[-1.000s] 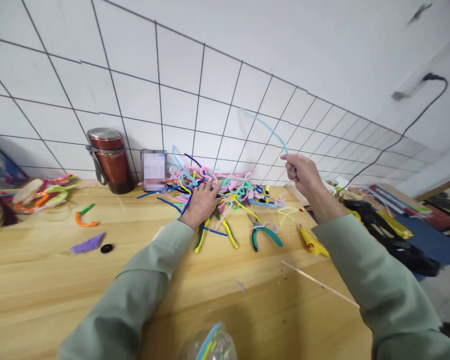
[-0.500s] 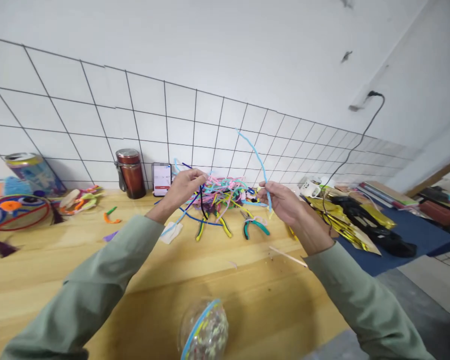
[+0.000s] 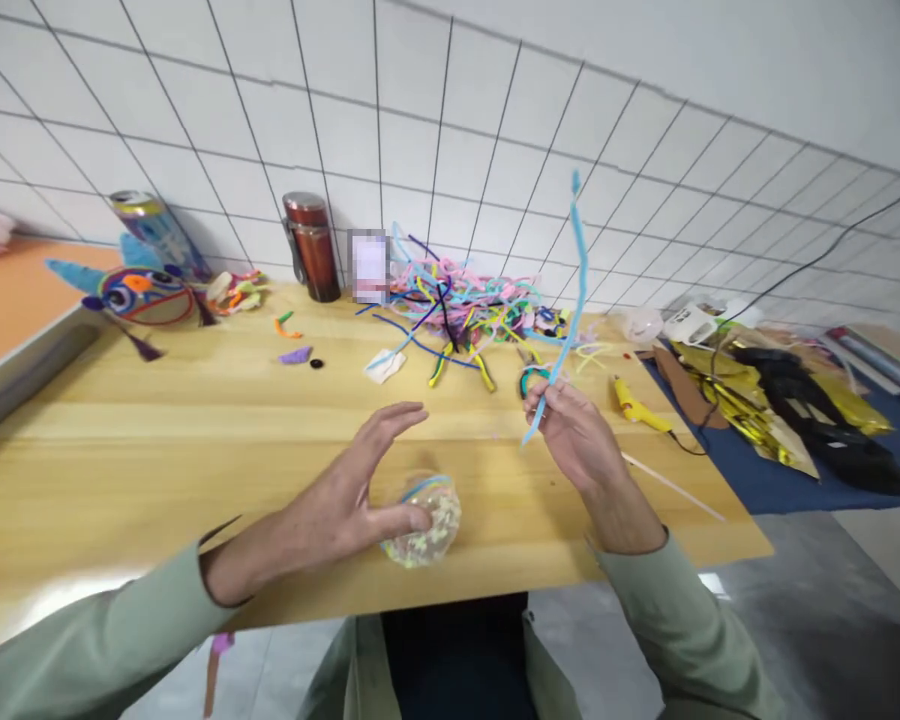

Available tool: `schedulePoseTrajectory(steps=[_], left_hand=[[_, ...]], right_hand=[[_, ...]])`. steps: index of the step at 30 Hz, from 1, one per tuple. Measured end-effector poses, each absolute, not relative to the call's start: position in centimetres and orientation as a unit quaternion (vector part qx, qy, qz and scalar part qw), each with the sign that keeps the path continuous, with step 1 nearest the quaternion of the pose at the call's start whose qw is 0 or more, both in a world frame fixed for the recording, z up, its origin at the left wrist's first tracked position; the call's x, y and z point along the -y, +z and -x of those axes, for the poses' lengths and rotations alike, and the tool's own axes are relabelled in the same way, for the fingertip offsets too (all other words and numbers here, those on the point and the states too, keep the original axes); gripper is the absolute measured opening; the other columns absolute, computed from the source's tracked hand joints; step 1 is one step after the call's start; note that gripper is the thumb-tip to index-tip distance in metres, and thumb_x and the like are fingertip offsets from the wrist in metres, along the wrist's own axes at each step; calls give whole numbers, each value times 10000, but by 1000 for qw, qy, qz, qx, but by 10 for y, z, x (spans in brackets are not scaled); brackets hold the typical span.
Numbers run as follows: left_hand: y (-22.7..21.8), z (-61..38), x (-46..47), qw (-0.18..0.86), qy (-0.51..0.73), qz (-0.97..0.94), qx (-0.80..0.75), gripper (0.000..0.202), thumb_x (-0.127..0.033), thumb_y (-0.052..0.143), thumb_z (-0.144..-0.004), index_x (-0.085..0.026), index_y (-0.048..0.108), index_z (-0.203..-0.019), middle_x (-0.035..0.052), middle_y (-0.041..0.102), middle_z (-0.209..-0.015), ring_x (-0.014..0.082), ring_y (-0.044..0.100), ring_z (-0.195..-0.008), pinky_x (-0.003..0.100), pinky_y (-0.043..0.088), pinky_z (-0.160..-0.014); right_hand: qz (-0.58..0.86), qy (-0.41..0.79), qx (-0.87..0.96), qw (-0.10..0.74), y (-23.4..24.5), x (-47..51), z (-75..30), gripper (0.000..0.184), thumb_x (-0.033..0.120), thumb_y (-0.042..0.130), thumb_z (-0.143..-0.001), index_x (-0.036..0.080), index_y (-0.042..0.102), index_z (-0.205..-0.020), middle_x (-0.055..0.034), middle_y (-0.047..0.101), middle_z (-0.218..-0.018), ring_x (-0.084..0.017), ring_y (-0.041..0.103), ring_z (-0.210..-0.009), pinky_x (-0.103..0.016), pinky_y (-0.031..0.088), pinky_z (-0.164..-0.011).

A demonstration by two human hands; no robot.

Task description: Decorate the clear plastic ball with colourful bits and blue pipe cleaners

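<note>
My right hand point(image 3: 577, 435) pinches a long light blue pipe cleaner point(image 3: 568, 300) near its lower end, so it stands almost upright above the wooden table point(image 3: 195, 420). My left hand point(image 3: 352, 495) is open with fingers spread, its thumb touching a small clear bag of little beads point(image 3: 424, 520) with a blue zip edge near the table's front. A tangled heap of coloured pipe cleaners point(image 3: 469, 305) lies at the back by the tiled wall, with yellow-handled pliers point(image 3: 461, 365) and green-handled pliers point(image 3: 531, 378) in front of it.
A red-brown flask point(image 3: 311, 245), a phone point(image 3: 368, 265), a drinks can point(image 3: 150, 232) and a colourful fish-shaped craft point(image 3: 139, 295) stand at the back left. A yellow glue gun point(image 3: 637, 405), a thin wooden stick point(image 3: 671, 485) and gold foil bags point(image 3: 742, 410) lie to the right.
My left hand has left the pipe-cleaner heap and come back to the bead bag, open. My right hand has drawn the blue pipe cleaner toward me. The view has tipped down.
</note>
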State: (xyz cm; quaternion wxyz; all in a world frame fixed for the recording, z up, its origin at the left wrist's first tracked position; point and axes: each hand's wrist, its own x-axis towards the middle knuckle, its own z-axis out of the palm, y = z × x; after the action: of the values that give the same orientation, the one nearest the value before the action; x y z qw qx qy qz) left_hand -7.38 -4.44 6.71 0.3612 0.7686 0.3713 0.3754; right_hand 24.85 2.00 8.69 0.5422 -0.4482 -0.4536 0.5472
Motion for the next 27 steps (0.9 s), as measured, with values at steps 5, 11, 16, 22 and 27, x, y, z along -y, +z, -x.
schedulePoseTrajectory(steps=[5,11,16,22,27], left_hand=[[20,85,78,375,353,-751,-413,1200,-624,926,-781,-392,220,-1723,163,319,-1779,443,366,-1641,690,365,-1332],[2,57,90,389,345,-738,-431,920,-472,902,-860,-307,412,-1622,168,518,-1635,386,532,-1539,585,473,-1293],[8,40,62,379,372,-718,-449,741,-452,835,-902,-258,487,-1526,145,602,-1518,331,632,-1419,534,512,-1252],[2,-6,-9,314,418,-694,-495,821,-499,886,-817,-193,481,-1462,183,605,-1459,368,614,-1413,570,519,-1209],[-8,-33,-36,265,423,-693,-520,893,-520,910,-796,-186,457,-1489,179,593,-1452,387,579,-1441,581,485,-1235]], right_hand=[[452,597,413,518,66,-11,-249,306,470,919,-794,229,768,-907,-7,726,-811,-92,492,-553,-229,370,-455],[425,632,378,526,62,-11,-240,357,436,986,-725,209,775,-903,17,741,-765,-60,553,-500,-175,386,-420],[407,640,361,542,50,-16,-241,309,399,956,-760,203,780,-922,-12,802,-827,-119,730,-630,-193,557,-524],[393,600,338,610,42,-30,-249,243,344,911,-789,219,756,-929,-4,831,-831,-130,766,-667,-197,597,-553],[387,601,328,617,41,-34,-249,249,342,905,-791,222,743,-937,15,821,-809,-114,749,-636,-191,594,-549]])
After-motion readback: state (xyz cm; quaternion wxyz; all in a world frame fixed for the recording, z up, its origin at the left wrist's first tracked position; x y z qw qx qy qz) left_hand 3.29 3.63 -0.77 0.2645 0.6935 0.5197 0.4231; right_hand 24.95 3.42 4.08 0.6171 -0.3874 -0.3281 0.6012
